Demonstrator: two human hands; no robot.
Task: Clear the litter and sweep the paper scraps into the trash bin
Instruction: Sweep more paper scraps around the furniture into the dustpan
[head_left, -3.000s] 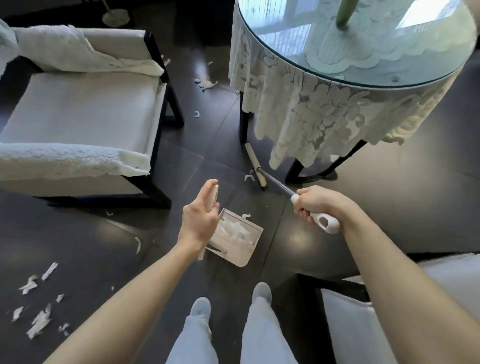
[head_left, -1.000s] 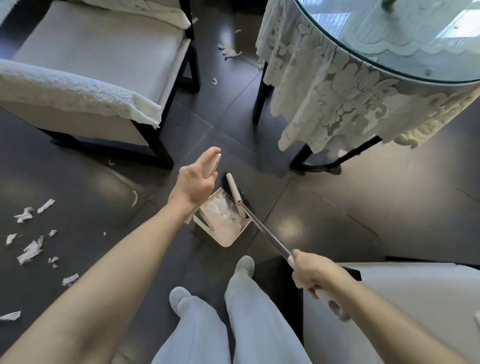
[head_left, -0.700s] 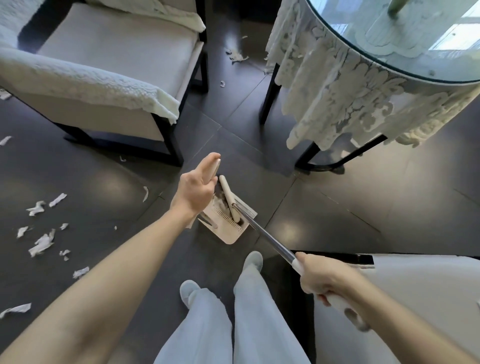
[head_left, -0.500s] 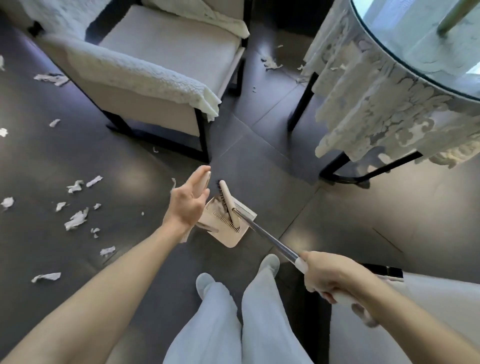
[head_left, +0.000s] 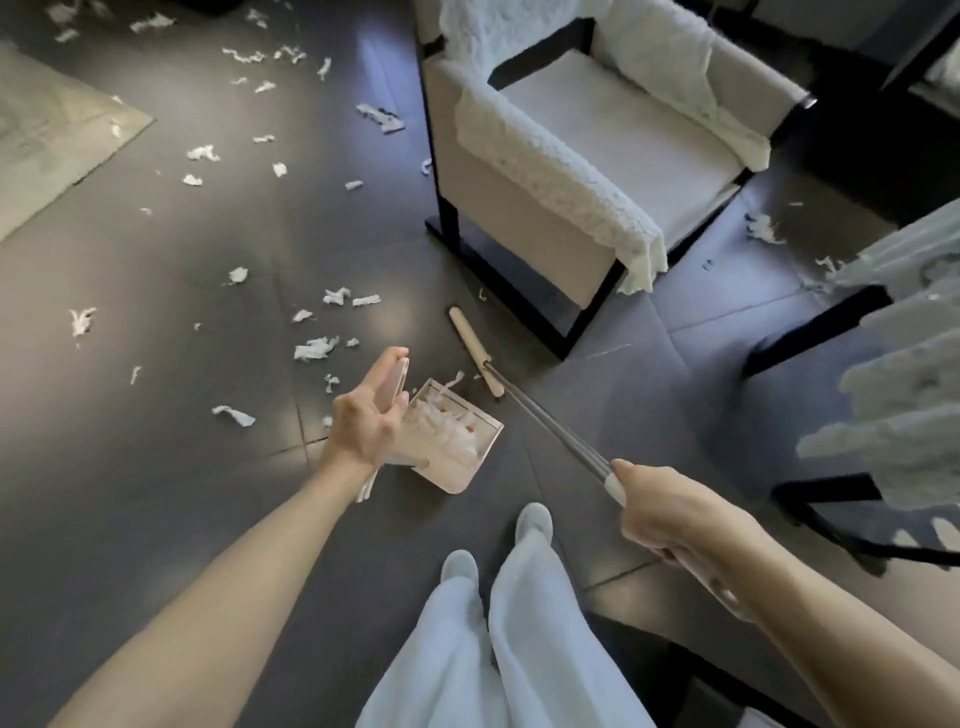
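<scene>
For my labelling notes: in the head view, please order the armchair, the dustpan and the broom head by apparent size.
Armchair, largest by far.
Dustpan.
Broom head: narrower, about as long as the dustpan, so this pair is close.

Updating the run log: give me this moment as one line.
left hand holds beige plastic dustpan | right hand grips metal-poled beige broom | pan holds white paper scraps | more scattered on dark tiled floor
</scene>
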